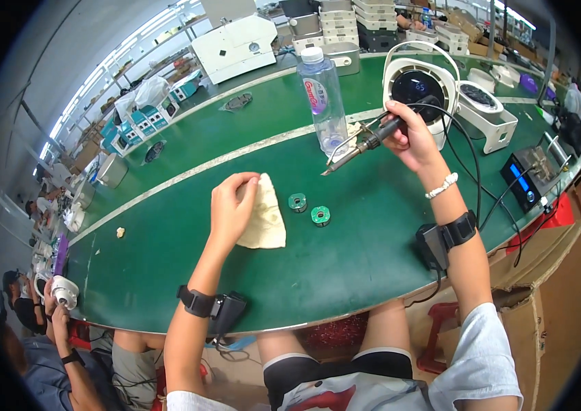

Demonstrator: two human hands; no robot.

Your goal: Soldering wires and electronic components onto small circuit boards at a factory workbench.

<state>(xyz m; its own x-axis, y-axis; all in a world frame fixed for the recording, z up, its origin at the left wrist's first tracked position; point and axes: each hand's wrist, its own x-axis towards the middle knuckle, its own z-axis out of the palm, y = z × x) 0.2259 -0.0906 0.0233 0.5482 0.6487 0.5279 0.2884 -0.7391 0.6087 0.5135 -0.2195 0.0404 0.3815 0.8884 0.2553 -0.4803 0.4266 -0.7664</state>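
Note:
My right hand [412, 139] is closed around the dark handle of a soldering iron [370, 142] with a bent metal guide along it. Its tip points down and left, above the green table [366, 264]. My left hand [230, 211] pinches the upper corner of a cream cloth [265, 222], which spreads out beside the fingers on the table. Just right of the cloth lie two small round green circuit boards [297, 202], the nearer green board [320, 216] a little to the right. Neither hand touches the boards.
A clear plastic bottle [323, 103] stands behind the iron's tip. Behind my right hand is a white round appliance [417, 85] with a lit display. Black cables run to a soldering station [525, 183] at right, above a cardboard box [558, 301]. Someone at left handles a white part [64, 291].

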